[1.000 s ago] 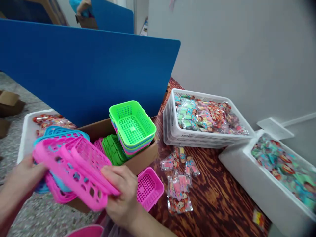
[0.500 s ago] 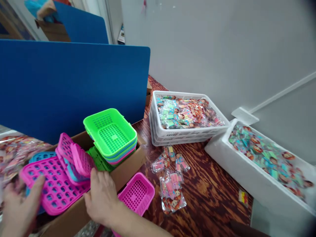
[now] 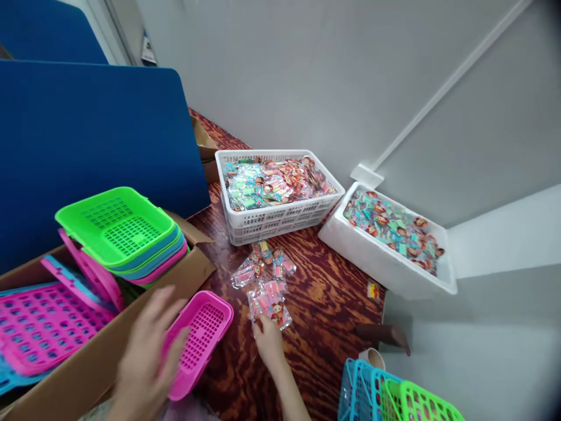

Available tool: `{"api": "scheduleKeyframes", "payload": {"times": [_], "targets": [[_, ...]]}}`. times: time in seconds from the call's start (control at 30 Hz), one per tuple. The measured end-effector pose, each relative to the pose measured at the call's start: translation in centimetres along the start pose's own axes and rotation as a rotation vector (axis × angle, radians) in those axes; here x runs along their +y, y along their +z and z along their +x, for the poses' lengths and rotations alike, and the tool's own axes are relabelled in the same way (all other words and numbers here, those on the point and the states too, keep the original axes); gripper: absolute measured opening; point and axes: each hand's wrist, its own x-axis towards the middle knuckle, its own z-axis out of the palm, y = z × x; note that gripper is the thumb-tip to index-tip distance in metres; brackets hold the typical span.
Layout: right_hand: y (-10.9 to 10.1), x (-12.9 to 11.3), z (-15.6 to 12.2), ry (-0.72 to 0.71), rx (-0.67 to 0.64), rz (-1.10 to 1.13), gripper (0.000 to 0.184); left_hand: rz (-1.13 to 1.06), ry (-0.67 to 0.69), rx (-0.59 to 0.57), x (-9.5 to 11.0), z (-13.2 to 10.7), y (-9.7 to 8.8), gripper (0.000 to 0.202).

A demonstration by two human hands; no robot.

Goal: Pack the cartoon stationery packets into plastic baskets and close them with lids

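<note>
My left hand point(image 3: 146, 345) hovers with fingers spread over the near edge of a small pink basket point(image 3: 199, 339) lying on the wooden table point(image 3: 333, 298). My right hand point(image 3: 268, 344) reaches to a loose heap of small clear packets point(image 3: 265, 280) and touches the nearest packet; its fingers are mostly hidden. To the left, a cardboard box point(image 3: 109, 356) holds a stack of baskets with a green one point(image 3: 116, 225) on top, plus flat pink panels point(image 3: 41, 324).
A white crate point(image 3: 280, 219) full of packets stands at the back, a white foam box point(image 3: 385, 263) of packets to its right. A blue divider point(image 3: 96, 134) rises behind the cardboard box. Blue and green baskets point(image 3: 390, 394) sit at the bottom right.
Both hands let go of the pink panels, which now lie in the cardboard box. The left hand moved to the small pink basket, the right hand to the loose packets. The view swung right.
</note>
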Motion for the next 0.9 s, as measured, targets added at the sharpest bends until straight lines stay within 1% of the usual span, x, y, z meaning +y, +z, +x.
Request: {"api": "scheduleKeyframes", "payload": {"times": [0.03, 0.07, 0.13, 0.2, 0.23, 0.3, 0.33, 0.4, 0.47, 0.53, 0.6, 0.67, 0.73, 0.8, 0.9], "targets": [[0.2, 1.2, 0.0, 0.031, -0.006, -0.002, 0.031, -0.029, 0.092, -0.137, 0.2, 0.1, 2.5, 0.034], [0.5, 2.2, 0.1, 0.052, -0.015, -0.006, 0.03, -0.035, 0.146, -0.291, 0.2, 0.5, 5.1, 0.035], [1.0, 3.8, 0.8, 0.089, -0.032, -0.019, 0.029, 0.001, 0.146, -0.572, -0.1, 2.1, 10.8, 0.039], [1.0, 4.9, 2.5, 0.142, -0.04, -0.053, 0.028, 0.09, 0.081, -0.814, -0.7, 4.5, 16.3, 0.047], [0.8, 5.3, 3.7, 0.173, -0.038, -0.079, 0.027, 0.114, 0.058, -0.862, -1.1, 5.9, 18.9, 0.048], [-0.2, 6.0, 6.7, 0.234, -0.022, -0.141, 0.028, 0.146, 0.032, -0.914, -1.9, 9.0, 23.5, 0.046], [-0.9, 6.2, 8.4, 0.257, -0.011, -0.174, 0.029, 0.157, 0.019, -0.923, -2.4, 10.5, 25.5, 0.046], [-2.5, 6.5, 12.0, 0.278, 0.015, -0.241, 0.031, 0.186, -0.013, -0.925, -3.5, 13.4, 28.9, 0.046], [-4.2, 6.4, 15.6, 0.267, 0.034, -0.302, 0.033, 0.227, -0.06, -0.9, -4.7, 15.7, 31.5, 0.049], [-5.5, 6.0, 18.8, 0.235, 0.043, -0.351, 0.033, 0.283, -0.123, -0.854, -6.1, 17.5, 33.5, 0.055], [-6.5, 5.5, 21.7, 0.195, 0.049, -0.388, 0.035, 0.341, -0.18, -0.81, -7.4, 18.6, 35.1, 0.064], [-6.9, 5.2, 24.3, 0.164, 0.057, -0.418, 0.042, 0.387, -0.207, -0.796, -8.5, 19.1, 36.6, 0.071], [-7.0, 5.2, 26.5, 0.146, 0.061, -0.441, 0.051, 0.42, -0.197, -0.808, -9.1, 18.8, 37.8, 0.073], [-6.7, 5.6, 28.3, 0.134, 0.041, -0.456, 0.058, 0.447, -0.152, -0.829, -9.3, 17.8, 38.9, 0.074], [-5.6, 6.7, 29.8, 0.111, -0.027, -0.463, 0.06, 0.464, -0.047, -0.869, -8.4, 14.7, 39.8, 0.073]]}}
